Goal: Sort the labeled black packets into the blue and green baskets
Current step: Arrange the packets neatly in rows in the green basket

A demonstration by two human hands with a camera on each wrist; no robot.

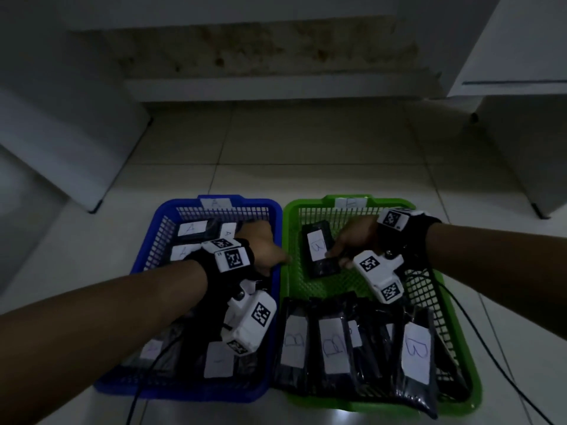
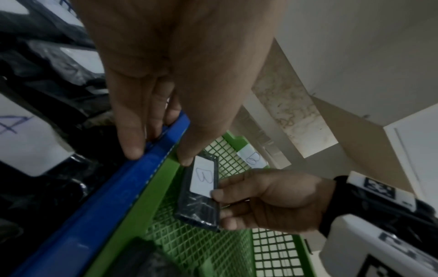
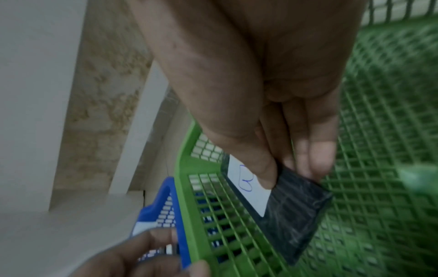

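My right hand (image 1: 352, 237) pinches a B-labeled packet (image 1: 320, 250) low inside the green basket (image 1: 288, 228); placement step, release due next. My left hand (image 1: 260, 243), fingers straight, rests on the blue basket (image 1: 276, 210) rim.

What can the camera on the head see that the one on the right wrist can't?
Only the head view shows the row of B packets at the near end of the green basket, and the A packets in the blue basket. Only the right wrist view shows the thumb pressing the held packet's label. Both show the right hand pinching a B packet over the green basket.
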